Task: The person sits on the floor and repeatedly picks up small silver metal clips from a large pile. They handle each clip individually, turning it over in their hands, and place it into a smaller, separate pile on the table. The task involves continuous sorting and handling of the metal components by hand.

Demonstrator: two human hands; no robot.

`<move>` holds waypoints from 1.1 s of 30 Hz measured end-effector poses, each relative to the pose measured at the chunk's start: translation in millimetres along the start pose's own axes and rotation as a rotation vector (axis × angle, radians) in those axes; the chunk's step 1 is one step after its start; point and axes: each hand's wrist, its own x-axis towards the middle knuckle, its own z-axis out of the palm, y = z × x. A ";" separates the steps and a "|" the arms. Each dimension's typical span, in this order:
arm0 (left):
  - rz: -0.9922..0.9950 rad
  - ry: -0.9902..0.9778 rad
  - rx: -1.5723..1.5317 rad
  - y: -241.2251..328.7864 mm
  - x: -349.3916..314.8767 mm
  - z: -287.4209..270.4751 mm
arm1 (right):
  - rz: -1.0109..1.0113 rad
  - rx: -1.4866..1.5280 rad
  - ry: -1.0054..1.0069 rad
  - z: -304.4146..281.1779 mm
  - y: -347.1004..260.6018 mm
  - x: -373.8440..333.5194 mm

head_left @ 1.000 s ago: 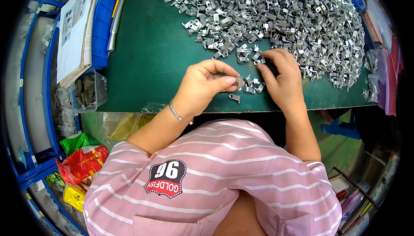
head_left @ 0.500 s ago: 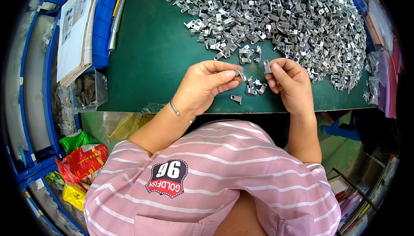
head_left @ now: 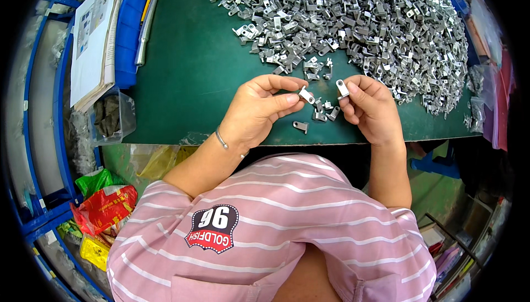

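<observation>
My left hand [head_left: 258, 106], with a silver bangle at the wrist, pinches a small silver metal bracket [head_left: 306, 95] between thumb and fingers. To its right, my right hand [head_left: 371, 103] grips another metal bracket [head_left: 342, 88], its flat face with a round hole turned up. Both hands are just above the green tabletop [head_left: 187, 81]. Between them lie several loose brackets [head_left: 320, 115], and one single bracket [head_left: 300, 127] rests nearer the table's front edge. Beyond the hands, a small cluster of brackets [head_left: 313, 68] lies by the edge of a large heap [head_left: 353, 20] of the same parts.
At the left stand a blue bin [head_left: 128, 37], a stack of papers [head_left: 94, 37] and a clear plastic box [head_left: 126, 115] with dark cloth inside. Blue-framed shelving [head_left: 62, 109] rises beyond. Plastic bags [head_left: 478, 89] lie at the right table edge; coloured bags [head_left: 107, 208] sit lower left.
Both brackets have turned in my fingers, so their flat faces now show brighter and more fully. My hands stay in nearly the same place.
</observation>
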 end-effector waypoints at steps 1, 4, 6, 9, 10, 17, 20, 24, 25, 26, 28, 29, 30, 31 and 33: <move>0.001 0.005 0.010 -0.2 0.1 0.3 | -0.012 -0.108 0.048 0.4 0.4 0.0; -0.001 0.022 0.035 0.7 0.1 2.1 | -0.471 -0.973 0.196 12.2 3.7 -3.8; -0.005 0.032 0.041 1.3 0.2 3.1 | -0.526 -1.089 0.153 20.2 0.0 -7.6; 0.005 0.022 0.045 0.6 0.1 1.8 | -0.561 -1.065 0.072 22.8 -2.4 -8.2; 0.005 0.019 0.043 0.3 0.3 1.0 | -0.570 -1.001 0.064 25.2 -3.7 -8.6; -0.032 0.005 0.166 -1.1 -2.1 -1.8 | -0.808 -0.883 -0.037 44.7 -0.8 -2.4; 0.003 -0.014 0.457 12.1 4.1 10.8 | -0.718 -0.890 -0.007 40.2 -17.5 1.1; 0.711 -0.204 1.383 23.0 27.5 18.4 | -0.029 -0.679 -0.228 31.3 -73.7 12.9; 0.716 -0.184 1.424 19.2 30.0 17.8 | 0.045 -0.763 -0.235 31.6 -88.5 20.7; 0.720 -0.167 1.464 15.7 32.2 18.6 | 0.120 -0.845 -0.235 32.0 -106.6 30.3; 0.795 -0.129 1.505 12.1 33.1 13.6 | -0.078 -0.786 -0.123 21.4 -139.4 59.9; 0.819 -0.123 1.503 10.3 32.1 10.8 | -0.186 -0.648 0.017 17.9 -160.9 73.8; 0.842 -0.136 1.491 8.8 32.5 9.5 | -0.368 -0.397 0.055 -1.1 -178.7 91.6; 0.849 -0.153 1.486 9.4 33.8 7.7 | -0.548 -0.088 0.241 1.0 -190.9 105.9; 0.844 -0.142 1.493 7.7 32.8 6.2 | -0.634 -0.005 0.312 0.4 -209.0 112.2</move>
